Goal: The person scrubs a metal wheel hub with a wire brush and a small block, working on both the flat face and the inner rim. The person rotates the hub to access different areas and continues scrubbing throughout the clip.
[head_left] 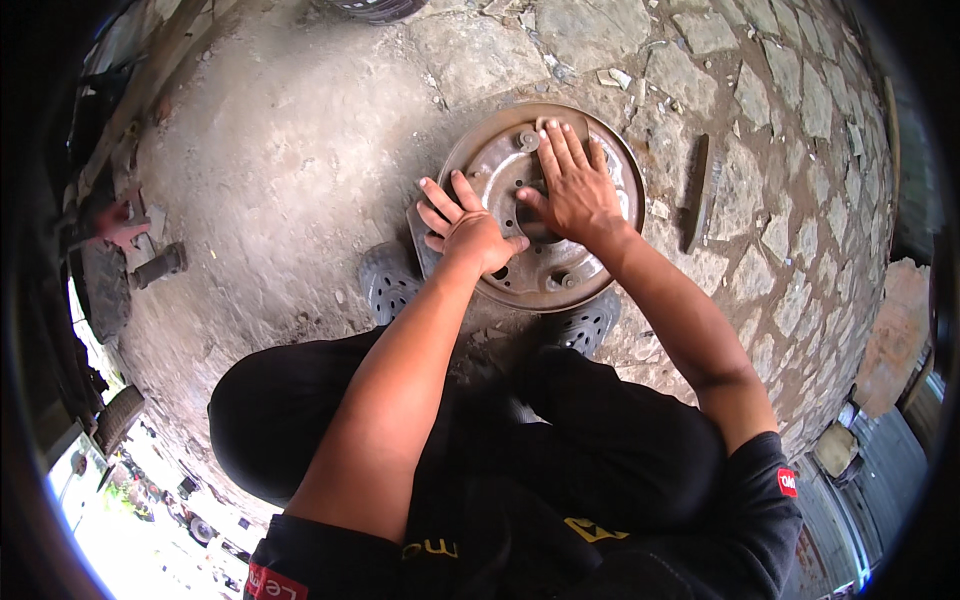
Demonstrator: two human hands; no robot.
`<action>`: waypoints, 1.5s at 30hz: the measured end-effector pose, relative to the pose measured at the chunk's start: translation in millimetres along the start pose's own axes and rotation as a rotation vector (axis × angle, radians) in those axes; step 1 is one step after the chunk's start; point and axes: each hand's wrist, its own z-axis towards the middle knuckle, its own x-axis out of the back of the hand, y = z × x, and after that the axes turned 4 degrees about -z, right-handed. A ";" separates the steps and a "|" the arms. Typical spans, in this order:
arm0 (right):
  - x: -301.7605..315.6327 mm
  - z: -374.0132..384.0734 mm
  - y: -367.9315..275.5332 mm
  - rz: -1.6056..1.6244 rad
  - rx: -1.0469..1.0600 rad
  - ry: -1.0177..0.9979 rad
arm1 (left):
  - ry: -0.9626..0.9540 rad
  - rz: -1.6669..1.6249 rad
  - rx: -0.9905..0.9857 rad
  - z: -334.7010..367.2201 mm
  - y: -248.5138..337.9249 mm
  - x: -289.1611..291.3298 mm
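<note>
A round, brown metal brake backing plate (510, 286) lies on the ground between my feet, with a large hole at its centre, several small holes and a few bolt-like studs on its face. My left hand (472, 232) rests at its left side, fingers spread past the rim and thumb pointing toward the centre hole. Across the upper right of the plate, my right hand (578, 190) lies flat with its fingers stretched out, its thumb by the centre hole. Part of the plate is hidden under both hands. A flat edge of metal (418, 240) shows beneath my left hand; its kind is unclear.
A dark, narrow bar (697, 195) lies on the stone paving (760, 190) to the right. Grey perforated clogs (388, 282) are on my feet, close to the plate. At the left stand a red metal piece (122, 222) and a dark cylindrical part (160, 265). A dark round object (375, 8) is at the top edge.
</note>
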 end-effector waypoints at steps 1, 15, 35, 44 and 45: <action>-4.0 4.6 2.6 0.000 -0.002 0.041 | 0.002 0.001 -0.003 -0.1 -0.9 -0.9; -2.6 2.5 -3.8 -0.014 -0.018 -0.007 | 0.015 -0.029 -0.016 3.2 -4.3 -3.4; -3.1 -10.8 -9.2 -0.008 -0.007 -0.041 | 0.022 -0.013 -0.019 3.3 -5.0 -4.9; -1.7 -5.6 -7.9 0.003 -0.018 -0.053 | 0.019 -0.020 -0.015 3.0 -4.3 -4.0; -4.7 -11.6 -8.2 -0.006 0.000 -0.023 | 0.011 -0.015 -0.006 1.0 -2.5 -2.0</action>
